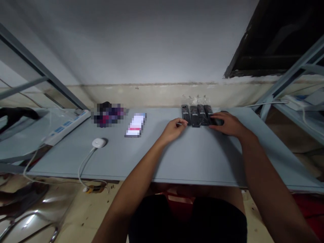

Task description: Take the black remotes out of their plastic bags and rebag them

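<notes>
Several slim black objects that look like remote controls (195, 116) lie side by side near the back of the table, with pale labels and clear plastic wrapping (196, 99) at their far ends. My left hand (173, 130) is at the left end of this row, loosely curved, its thumb and fingertips by the lower edge of the leftmost remote control (185, 114). Whether they touch it I cannot tell. At the row's right end, my right hand (229, 124) has its thumb and fingers around a dark remote control (217, 120), mostly hidden beneath the hand.
A lit phone (136, 125) lies left of centre on the blue-grey table (192, 158). Beyond it sits a blurred dark, purple bundle (108, 114). A white charger (98, 143) with a cable, and a power strip (67, 127), lie further left. Metal frame posts flank the table.
</notes>
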A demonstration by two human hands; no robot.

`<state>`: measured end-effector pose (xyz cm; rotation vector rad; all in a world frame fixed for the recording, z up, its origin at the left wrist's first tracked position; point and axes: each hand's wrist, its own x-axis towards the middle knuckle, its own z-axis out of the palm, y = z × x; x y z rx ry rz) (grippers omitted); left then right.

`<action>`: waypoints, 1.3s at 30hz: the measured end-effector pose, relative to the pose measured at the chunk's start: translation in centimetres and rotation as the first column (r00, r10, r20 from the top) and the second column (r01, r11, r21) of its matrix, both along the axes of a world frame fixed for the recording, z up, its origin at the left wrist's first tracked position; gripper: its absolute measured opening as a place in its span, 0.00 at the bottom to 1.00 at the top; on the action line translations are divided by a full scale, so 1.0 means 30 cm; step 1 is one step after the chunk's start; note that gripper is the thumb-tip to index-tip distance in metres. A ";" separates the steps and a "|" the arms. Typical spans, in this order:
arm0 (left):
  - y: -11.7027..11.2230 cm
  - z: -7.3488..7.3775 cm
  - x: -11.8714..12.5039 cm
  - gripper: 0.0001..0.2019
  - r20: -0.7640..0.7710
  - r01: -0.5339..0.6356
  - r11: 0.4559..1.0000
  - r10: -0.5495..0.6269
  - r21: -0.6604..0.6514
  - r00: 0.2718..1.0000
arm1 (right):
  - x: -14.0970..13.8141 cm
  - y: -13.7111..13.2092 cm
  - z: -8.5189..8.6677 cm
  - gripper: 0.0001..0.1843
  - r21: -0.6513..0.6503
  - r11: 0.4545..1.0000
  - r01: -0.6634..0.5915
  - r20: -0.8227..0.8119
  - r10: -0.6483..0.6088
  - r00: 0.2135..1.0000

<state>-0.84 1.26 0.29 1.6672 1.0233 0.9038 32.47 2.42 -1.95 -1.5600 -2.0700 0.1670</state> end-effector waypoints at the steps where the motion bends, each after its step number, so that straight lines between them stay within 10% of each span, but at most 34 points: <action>1: 0.000 -0.001 0.000 0.12 -0.002 -0.001 1.000 0.001 0.002 1.000 | 0.000 -0.001 -0.004 0.29 -0.041 0.998 -0.049 -0.007 0.048 0.999; 14: -0.018 0.006 0.003 0.11 -0.051 0.054 0.997 -0.052 0.047 0.997 | -0.068 -0.011 0.028 0.07 -0.005 0.999 0.052 -0.056 -0.052 0.997; 22: -0.014 0.006 0.006 0.12 0.007 0.048 0.998 -0.048 -0.026 0.999 | -0.165 -0.089 0.135 0.10 0.256 0.939 0.231 -0.235 -0.171 0.957; 30: -0.040 0.043 0.043 0.25 0.414 0.201 0.914 -0.040 -0.353 0.909 | -0.392 -0.173 0.134 0.09 0.209 0.972 -0.109 -0.392 0.186 0.901; 35: -0.031 0.038 0.033 0.21 0.377 0.098 0.924 0.053 -0.369 0.925 | -0.440 -0.192 0.121 0.12 0.086 0.958 -0.274 -0.457 0.283 0.843; 39: -0.008 0.019 0.016 0.19 0.257 -0.063 0.946 0.150 -0.318 0.955 | -0.397 -0.169 0.129 0.13 0.058 0.986 -0.154 -0.547 0.160 0.822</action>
